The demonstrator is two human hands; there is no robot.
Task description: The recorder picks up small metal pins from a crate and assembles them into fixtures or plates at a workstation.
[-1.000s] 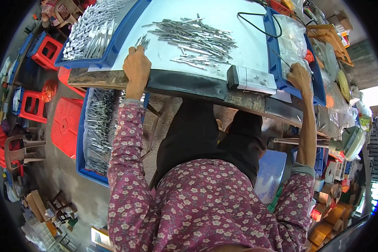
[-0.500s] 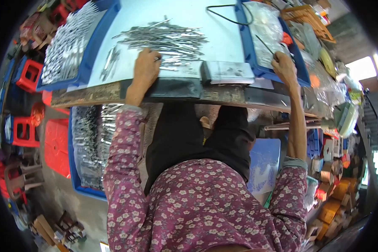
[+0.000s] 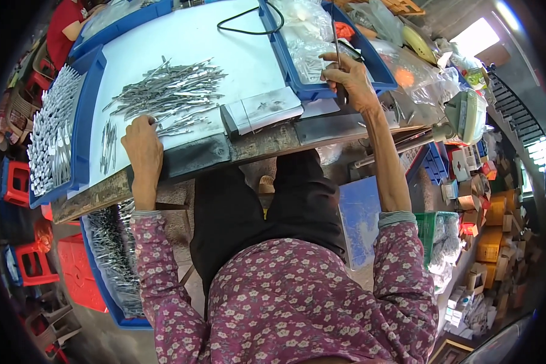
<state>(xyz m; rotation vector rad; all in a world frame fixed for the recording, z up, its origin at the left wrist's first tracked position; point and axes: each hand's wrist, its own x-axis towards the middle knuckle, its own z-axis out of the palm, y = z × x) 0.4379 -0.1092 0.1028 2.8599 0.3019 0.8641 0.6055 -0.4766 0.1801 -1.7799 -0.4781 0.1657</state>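
Observation:
On the white tabletop point(image 3: 182, 36) lies a loose pile of thin silvery metal strips point(image 3: 170, 91). My left hand point(image 3: 143, 142) is closed at the pile's near edge, fingers curled; whatever they hold is hidden. A smaller group of strips point(image 3: 108, 145) lies to its left. My right hand point(image 3: 355, 85) grips a long thin dark tool point(image 3: 335, 36), held roughly upright over the near edge of the right blue tray point(image 3: 321, 91). The tool's exact kind cannot be made out. Between my hands, a white-topped block point(image 3: 264, 110) sits at the table's front edge.
At the left, a blue tray point(image 3: 82, 151) holds many pale slender pieces point(image 3: 48, 133). A black cord loop point(image 3: 249, 30) crosses the right tray's rim. Below the table stand another blue crate point(image 3: 112, 303) and a red stool point(image 3: 79, 273). A person in red point(image 3: 64, 30) sits far left.
The view has turned, so the table now slants. My right hand has raised the tool from slanting to nearly upright. My left hand stays closed by the pile.

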